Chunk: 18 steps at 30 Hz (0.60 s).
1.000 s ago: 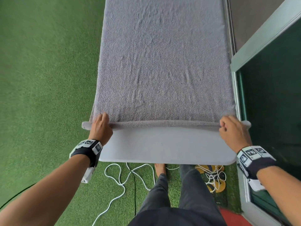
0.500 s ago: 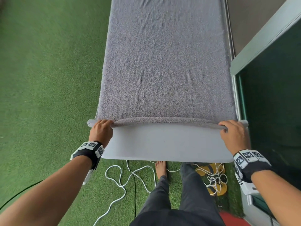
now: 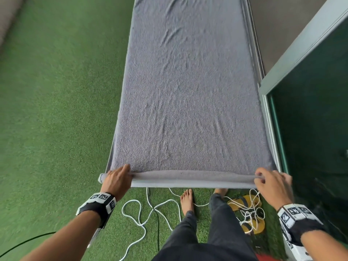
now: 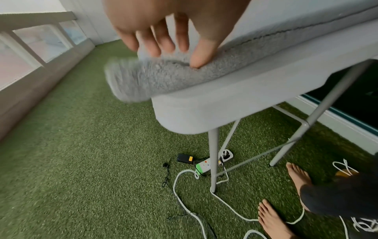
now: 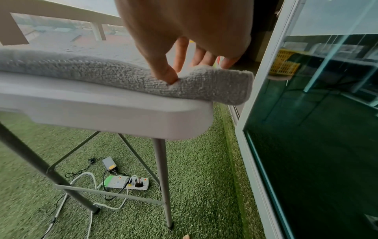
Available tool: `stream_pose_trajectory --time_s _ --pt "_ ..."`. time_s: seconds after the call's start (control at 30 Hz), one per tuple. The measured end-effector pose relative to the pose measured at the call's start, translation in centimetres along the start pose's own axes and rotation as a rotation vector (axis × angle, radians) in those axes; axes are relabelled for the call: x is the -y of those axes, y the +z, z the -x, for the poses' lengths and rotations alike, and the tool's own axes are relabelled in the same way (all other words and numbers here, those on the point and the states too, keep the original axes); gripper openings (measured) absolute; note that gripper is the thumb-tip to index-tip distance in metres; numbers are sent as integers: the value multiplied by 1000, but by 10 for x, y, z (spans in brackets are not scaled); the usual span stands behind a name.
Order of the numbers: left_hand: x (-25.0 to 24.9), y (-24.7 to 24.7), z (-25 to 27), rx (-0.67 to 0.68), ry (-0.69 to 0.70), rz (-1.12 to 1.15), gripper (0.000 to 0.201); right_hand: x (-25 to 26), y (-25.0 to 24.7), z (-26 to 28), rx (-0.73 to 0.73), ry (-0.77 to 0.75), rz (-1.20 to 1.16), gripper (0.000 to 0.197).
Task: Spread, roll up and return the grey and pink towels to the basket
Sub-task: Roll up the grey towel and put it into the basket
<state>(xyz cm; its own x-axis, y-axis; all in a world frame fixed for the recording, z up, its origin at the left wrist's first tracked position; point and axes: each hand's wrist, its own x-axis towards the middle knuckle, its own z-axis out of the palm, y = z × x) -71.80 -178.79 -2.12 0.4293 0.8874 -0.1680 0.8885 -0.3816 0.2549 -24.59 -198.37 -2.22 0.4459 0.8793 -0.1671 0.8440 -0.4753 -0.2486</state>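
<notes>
The grey towel point(image 3: 188, 91) lies spread along the white table point(image 3: 188, 185), and its near edge is turned over into a thin roll point(image 3: 188, 178) close to the table's near rim. My left hand point(image 3: 118, 178) pinches the roll's left end point(image 4: 163, 77), thumb on the front and fingers over the top. My right hand point(image 3: 271, 181) pinches the right end point(image 5: 204, 87) in the same way. Both ends of the roll overhang the table corners. No pink towel is in view.
A glass door point(image 3: 310, 129) stands close along the table's right side, and a yellow basket point(image 5: 284, 64) shows in the glass. On the green turf under the table lie white cables point(image 3: 139, 219), a power strip point(image 5: 126, 182) and yellow sandals point(image 3: 244, 204). My bare feet point(image 3: 186, 200) stand there too.
Both hands have come back toward me with the towel's turned-over edge. The bare strip of table in front of it has shrunk to a sliver.
</notes>
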Motion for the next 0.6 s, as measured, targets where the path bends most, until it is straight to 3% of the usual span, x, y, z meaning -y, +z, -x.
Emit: stream_pose_trajectory --time_s 0.03,0.13,0.23,0.4,0.5,0.6 --pt "1 -1 -3 -20 -23 -32 3 -1 -2 -3 -12 13 -28 17" --pt "5 -4 -10 -46 -109 -118 22 -2 -5 -7 -58 19 -57 22" --pt "2 9 -9 -57 -22 -25 31 2 1 -1 6 -6 -136 34" --pt "-4 17 2 28 -54 -73 46 -2 8 5 71 -52 48 34" --pt "-2 13 0 -51 -26 -87 27 -3 8 3 22 -51 12 36" --pt "-3 1 -8 -44 -16 -76 26 -2 3 -7 -19 -44 -8 34"
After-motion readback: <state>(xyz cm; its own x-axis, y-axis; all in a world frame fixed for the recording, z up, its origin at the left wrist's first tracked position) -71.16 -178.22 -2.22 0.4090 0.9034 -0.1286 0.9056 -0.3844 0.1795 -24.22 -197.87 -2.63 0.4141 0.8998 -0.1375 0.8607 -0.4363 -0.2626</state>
